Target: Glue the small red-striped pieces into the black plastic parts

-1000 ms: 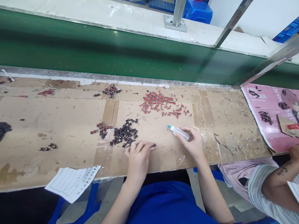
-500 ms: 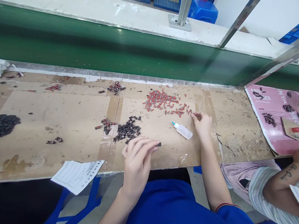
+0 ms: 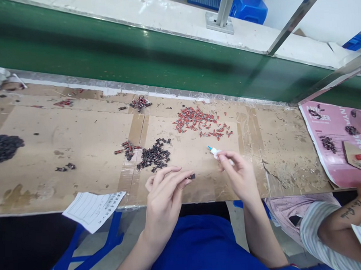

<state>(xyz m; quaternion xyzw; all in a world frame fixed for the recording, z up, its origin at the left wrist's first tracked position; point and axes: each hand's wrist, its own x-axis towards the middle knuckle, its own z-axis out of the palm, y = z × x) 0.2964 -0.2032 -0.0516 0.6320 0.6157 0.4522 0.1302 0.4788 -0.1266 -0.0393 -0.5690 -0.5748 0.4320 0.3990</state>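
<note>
Between thumb and fingertips, my left hand (image 3: pixel 165 196) pinches a small black piece (image 3: pixel 192 176) above the cardboard's front edge. My right hand (image 3: pixel 238 172) is closed, fingertips pressed together over the glue bottle (image 3: pixel 213 150); whatever it pinches is too small to make out. The bottle's blue tip points up and left, its body mostly behind the fingers. A pile of small red parts (image 3: pixel 193 119) spreads beyond the bottle. Left of it lies a heap of black parts (image 3: pixel 153 155), with some red-and-black pieces (image 3: pixel 128 150) beside it.
A paper slip (image 3: pixel 93 210) overhangs the front edge. Black pieces (image 3: pixel 4 148) are heaped far left. Behind the cardboard (image 3: pixel 77 136) runs a green belt (image 3: pixel 134 61). At right, another person's forearm (image 3: pixel 342 219) rests near a pink sheet (image 3: pixel 327 159).
My right hand has drawn back from the edge of the red pile toward me and left, over the bottle. My left hand stays nearly in place with the black piece.
</note>
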